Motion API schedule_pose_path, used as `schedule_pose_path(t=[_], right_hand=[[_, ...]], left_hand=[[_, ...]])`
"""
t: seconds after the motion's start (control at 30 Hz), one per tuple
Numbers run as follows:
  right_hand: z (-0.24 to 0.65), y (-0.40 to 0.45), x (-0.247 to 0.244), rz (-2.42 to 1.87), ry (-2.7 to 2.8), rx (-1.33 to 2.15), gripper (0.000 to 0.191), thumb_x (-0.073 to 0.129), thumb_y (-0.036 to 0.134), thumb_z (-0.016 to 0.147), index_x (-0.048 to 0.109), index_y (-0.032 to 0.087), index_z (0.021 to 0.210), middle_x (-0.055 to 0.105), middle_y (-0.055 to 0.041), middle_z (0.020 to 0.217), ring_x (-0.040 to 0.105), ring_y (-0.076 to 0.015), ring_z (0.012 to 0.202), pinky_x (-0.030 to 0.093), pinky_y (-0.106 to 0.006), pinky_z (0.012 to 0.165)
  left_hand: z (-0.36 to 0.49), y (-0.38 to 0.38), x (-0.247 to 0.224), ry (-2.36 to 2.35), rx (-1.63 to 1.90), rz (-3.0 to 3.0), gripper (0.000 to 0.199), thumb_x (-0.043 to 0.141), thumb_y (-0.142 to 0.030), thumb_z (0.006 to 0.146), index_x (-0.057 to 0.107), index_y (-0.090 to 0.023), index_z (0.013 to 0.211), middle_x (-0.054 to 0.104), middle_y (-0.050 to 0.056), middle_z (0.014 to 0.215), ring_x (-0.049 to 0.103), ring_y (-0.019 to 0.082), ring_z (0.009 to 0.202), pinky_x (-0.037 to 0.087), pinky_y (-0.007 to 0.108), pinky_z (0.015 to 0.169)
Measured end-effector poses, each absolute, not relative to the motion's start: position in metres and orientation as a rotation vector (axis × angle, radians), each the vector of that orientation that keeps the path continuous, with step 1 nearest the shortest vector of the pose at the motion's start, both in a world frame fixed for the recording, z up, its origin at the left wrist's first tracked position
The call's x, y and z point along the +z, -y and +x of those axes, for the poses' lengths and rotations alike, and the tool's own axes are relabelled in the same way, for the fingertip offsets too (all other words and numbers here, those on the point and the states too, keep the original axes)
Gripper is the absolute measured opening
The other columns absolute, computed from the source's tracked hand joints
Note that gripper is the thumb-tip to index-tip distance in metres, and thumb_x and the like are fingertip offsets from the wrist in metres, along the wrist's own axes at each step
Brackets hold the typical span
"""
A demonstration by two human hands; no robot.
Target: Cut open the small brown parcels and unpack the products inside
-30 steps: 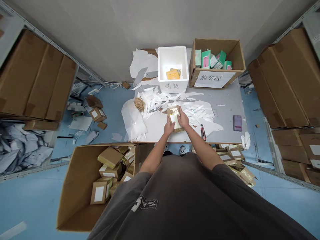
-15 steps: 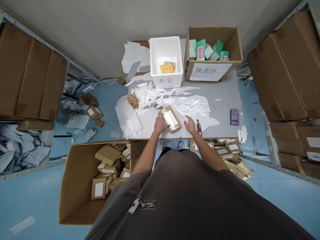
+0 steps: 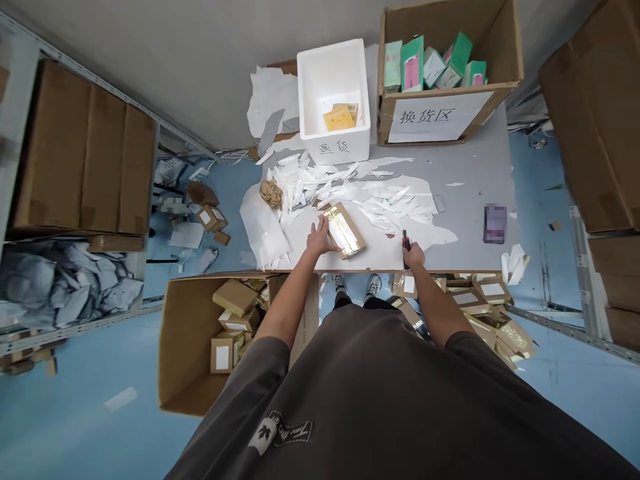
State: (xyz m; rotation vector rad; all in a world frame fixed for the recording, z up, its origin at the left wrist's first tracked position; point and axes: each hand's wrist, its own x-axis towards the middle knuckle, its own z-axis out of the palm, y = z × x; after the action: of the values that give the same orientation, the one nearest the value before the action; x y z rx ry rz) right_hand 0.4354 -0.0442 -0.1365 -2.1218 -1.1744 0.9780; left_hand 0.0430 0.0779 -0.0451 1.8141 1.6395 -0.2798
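A small brown box [image 3: 345,231] with a white label and shiny tape lies on the table near its front edge. My left hand [image 3: 321,238] grips the box along its left side and lower corner. To the right, my right hand [image 3: 413,256] is closed on a red and black cutter [image 3: 406,241], whose tip points away from me. Torn white paper strips [image 3: 390,200] are heaped behind the box, and a crumpled brown paper ball [image 3: 271,193] sits left of them.
A white foam box [image 3: 333,143] with yellow packets stands at the back, beside a carton [image 3: 515,67] of green boxes. A purple item [image 3: 495,224] lies at the right. Below the table at left, a large carton [image 3: 183,347] holds parcels.
My right hand has moved right, away from the box, and taken hold of the cutter. My left hand stays on the box. The camera view has shifted.
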Motion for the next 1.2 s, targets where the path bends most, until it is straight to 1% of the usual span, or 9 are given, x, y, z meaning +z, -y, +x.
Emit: schedule_pose_path(t=[0.17, 0.3, 0.47, 0.6, 0.7, 0.8, 0.97, 1.1, 1.2], right_hand=[[0.41, 0.019, -0.092, -2.294, 1.114, 1.047, 0.049, 0.058, 0.058, 0.108, 0.057, 0.019, 0.137, 0.077, -0.0166, 0.103, 0.076, -0.0357, 0.102, 0.056, -0.05, 0.099], [0.346, -0.03, -0.038, -2.032, 1.451, 1.213, 0.048, 0.052, 0.039, 0.11, 0.041, 0.021, 0.154, 0.079, -0.0082, 0.108, 0.077, -0.0257, 0.079, 0.06, -0.041, 0.087], [0.245, -0.081, -0.001, -2.077, 1.96, 1.153, 0.039, 0.043, 0.038, 0.114, 0.05, 0.021, 0.147, 0.078, -0.0148, 0.123, 0.075, -0.0316, 0.111, 0.056, -0.037, 0.091], [0.207, -0.091, 0.003, -2.266, 2.083, 1.15, 0.037, 0.04, 0.034, 0.115, 0.051, 0.019, 0.147, 0.074, -0.0183, 0.133, 0.072, -0.0328, 0.12, 0.053, -0.039, 0.098], [0.198, -0.095, 0.006, -2.306, 2.151, 1.13, 0.041, 0.047, 0.036, 0.113, 0.05, 0.019, 0.15, 0.072, -0.0196, 0.137, 0.072, -0.0333, 0.124, 0.053, -0.042, 0.102], [0.19, -0.107, 0.015, -2.36, 2.194, 1.184, 0.049, 0.061, 0.033, 0.107, 0.051, 0.016, 0.152, 0.074, -0.0217, 0.131, 0.077, -0.0323, 0.112, 0.057, -0.041, 0.097], [0.186, -0.107, 0.035, -2.479, 2.172, 1.368, 0.049, 0.069, 0.022, 0.1, 0.058, 0.012, 0.147, 0.078, -0.0222, 0.118, 0.081, -0.0275, 0.077, 0.063, -0.035, 0.071], [0.207, -0.059, 0.043, -2.505, 2.193, 1.482, 0.046, 0.078, 0.02, 0.094, 0.066, 0.01, 0.137, 0.077, -0.0268, 0.117, 0.082, -0.0326, 0.072, 0.065, -0.04, 0.063], [0.225, -0.017, 0.048, -2.519, 2.131, 1.518, 0.039, 0.073, 0.02, 0.097, 0.068, 0.013, 0.134, 0.075, -0.0281, 0.124, 0.082, -0.0332, 0.072, 0.066, -0.041, 0.06]], left_hand=[[0.053, -0.082, -0.035, -1.624, -0.291, 1.833, 0.163, 0.101, -0.071, 0.055, 0.007, -0.024, 0.179, -0.007, 0.016, 0.185, -0.001, 0.054, 0.168, 0.035, 0.067, 0.128], [0.059, -0.082, -0.024, -1.629, -0.411, 1.837, 0.162, 0.101, -0.069, 0.059, 0.0, -0.029, 0.179, -0.011, 0.012, 0.186, 0.002, 0.049, 0.169, 0.039, 0.061, 0.128], [0.058, -0.078, -0.019, -1.638, -0.432, 1.843, 0.156, 0.097, -0.07, 0.064, -0.003, -0.036, 0.178, -0.013, 0.007, 0.186, 0.007, 0.045, 0.17, 0.043, 0.056, 0.127], [0.054, -0.074, -0.022, -1.624, -0.353, 1.865, 0.152, 0.096, -0.071, 0.065, 0.001, -0.037, 0.178, -0.011, 0.006, 0.186, 0.009, 0.046, 0.17, 0.044, 0.056, 0.125], [0.051, -0.072, -0.026, -1.606, -0.315, 1.877, 0.151, 0.097, -0.068, 0.064, 0.003, -0.037, 0.178, -0.01, 0.006, 0.186, 0.011, 0.046, 0.169, 0.044, 0.056, 0.125], [0.049, -0.071, -0.027, -1.609, -0.308, 1.886, 0.149, 0.096, -0.069, 0.064, 0.005, -0.038, 0.178, -0.01, 0.006, 0.186, 0.01, 0.047, 0.169, 0.042, 0.057, 0.126], [0.049, -0.07, -0.026, -1.654, -0.337, 1.883, 0.146, 0.094, -0.071, 0.065, 0.006, -0.039, 0.178, -0.009, 0.002, 0.187, 0.003, 0.05, 0.169, 0.034, 0.063, 0.129], [0.053, -0.073, -0.025, -1.652, -0.366, 1.866, 0.149, 0.094, -0.071, 0.062, 0.007, -0.038, 0.178, -0.009, 0.001, 0.187, -0.005, 0.052, 0.168, 0.027, 0.066, 0.131], [0.056, -0.074, -0.025, -1.656, -0.379, 1.861, 0.151, 0.095, -0.068, 0.061, 0.005, -0.036, 0.178, -0.011, 0.001, 0.186, -0.007, 0.053, 0.168, 0.024, 0.067, 0.132]])
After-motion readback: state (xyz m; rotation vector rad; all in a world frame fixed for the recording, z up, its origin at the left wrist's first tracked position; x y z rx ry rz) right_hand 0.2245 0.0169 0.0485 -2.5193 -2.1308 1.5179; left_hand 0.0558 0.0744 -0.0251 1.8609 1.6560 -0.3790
